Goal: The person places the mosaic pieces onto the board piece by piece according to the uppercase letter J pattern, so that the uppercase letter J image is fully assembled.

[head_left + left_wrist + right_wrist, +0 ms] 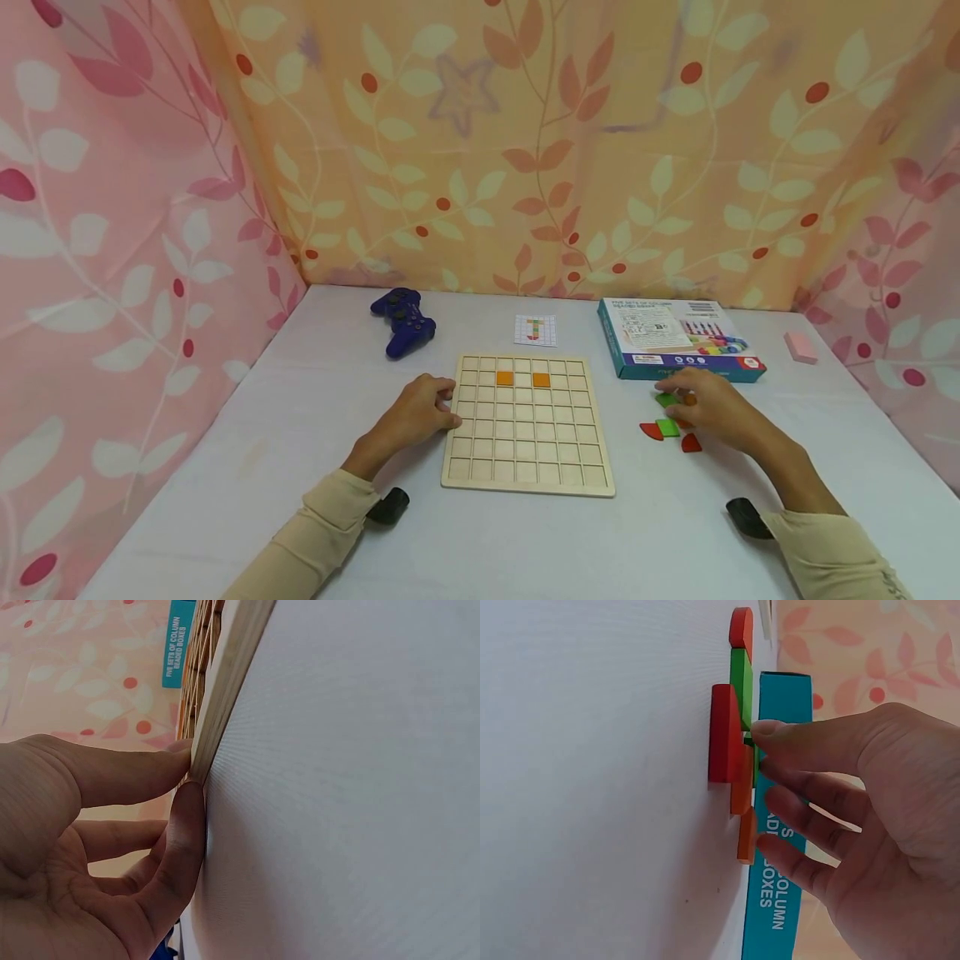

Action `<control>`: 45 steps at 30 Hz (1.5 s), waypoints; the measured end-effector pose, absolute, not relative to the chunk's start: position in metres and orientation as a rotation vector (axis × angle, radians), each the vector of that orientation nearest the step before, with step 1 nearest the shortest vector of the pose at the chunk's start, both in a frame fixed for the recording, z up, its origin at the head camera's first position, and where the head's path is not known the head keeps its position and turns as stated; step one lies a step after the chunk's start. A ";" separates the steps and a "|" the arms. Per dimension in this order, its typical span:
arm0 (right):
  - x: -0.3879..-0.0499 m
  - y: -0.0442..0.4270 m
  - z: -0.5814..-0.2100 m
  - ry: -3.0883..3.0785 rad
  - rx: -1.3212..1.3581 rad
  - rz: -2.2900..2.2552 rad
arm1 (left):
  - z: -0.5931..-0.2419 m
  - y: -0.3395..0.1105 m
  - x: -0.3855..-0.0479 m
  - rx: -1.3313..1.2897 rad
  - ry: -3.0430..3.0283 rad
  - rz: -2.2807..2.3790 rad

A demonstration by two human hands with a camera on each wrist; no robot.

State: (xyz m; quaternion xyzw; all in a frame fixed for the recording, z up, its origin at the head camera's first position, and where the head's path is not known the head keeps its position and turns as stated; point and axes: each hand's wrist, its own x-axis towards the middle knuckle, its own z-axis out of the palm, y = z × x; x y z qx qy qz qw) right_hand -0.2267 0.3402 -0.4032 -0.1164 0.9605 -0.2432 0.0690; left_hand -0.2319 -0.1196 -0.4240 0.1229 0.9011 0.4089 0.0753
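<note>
In the head view my left hand [416, 414] pinches the left edge of a wooden grid board [527, 429]. In the left wrist view the thumb [135, 774] and a finger meet at that edge. Two orange square tiles [505, 379] lie in the board's upper rows. My right hand [708, 407] is over a group of loose tiles, its fingers spread around a green tile [666, 400]; whether they touch it is unclear. Around it lie another green tile [667, 428], red rounded tiles [691, 443] and orange tiles [747, 836], partly hidden by the hand.
A small pattern card [536, 330] lies behind the board. At the back left is a blue game controller [405, 321]. A teal-sided box [678, 337] lies behind the loose tiles, with a pink block [800, 347] to its right. Floral cloth [480, 150] hangs behind the table.
</note>
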 end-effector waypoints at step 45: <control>-0.235 0.302 -0.402 2.924 -0.493 -0.721 | -0.422 -0.119 -0.230 0.358 2.691 1.242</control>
